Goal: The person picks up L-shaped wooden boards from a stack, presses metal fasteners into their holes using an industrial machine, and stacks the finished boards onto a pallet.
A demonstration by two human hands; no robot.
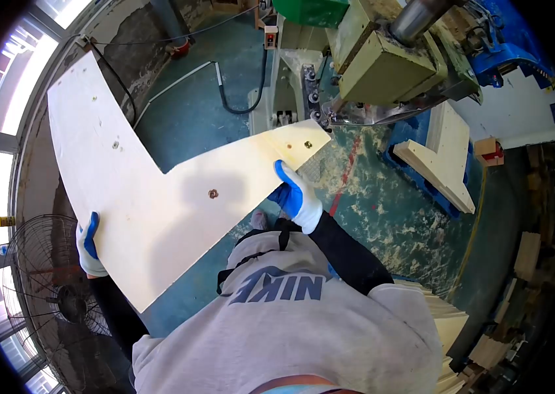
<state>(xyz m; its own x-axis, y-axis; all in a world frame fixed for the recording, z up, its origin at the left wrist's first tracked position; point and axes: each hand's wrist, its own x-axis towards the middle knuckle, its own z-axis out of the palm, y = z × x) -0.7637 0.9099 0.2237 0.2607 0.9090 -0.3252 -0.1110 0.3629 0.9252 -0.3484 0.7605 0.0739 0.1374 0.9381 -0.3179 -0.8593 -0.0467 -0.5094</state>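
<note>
A large V-shaped plywood panel (192,217) is held up in front of my body, its pale face turned toward me. Several metal inserts dot its surface, and one of them, a coppery insert (213,194), sits near the middle. My left hand (89,246), in a white and blue glove, grips the panel's left edge with the thumb on the face. On the opposite edge, close to the right arm's end, my right hand (297,199) clasps the board, thumb on top. The fingers behind the board are partly hidden.
A green machine (389,65) with a metal column stands ahead, close to the panel's right tip. Cut plywood pieces (445,154) lie on a blue pallet (422,180) at right. A wire fan (67,302) stands at left. Sawdust covers the green floor (382,217), and timber (527,256) is stacked far right.
</note>
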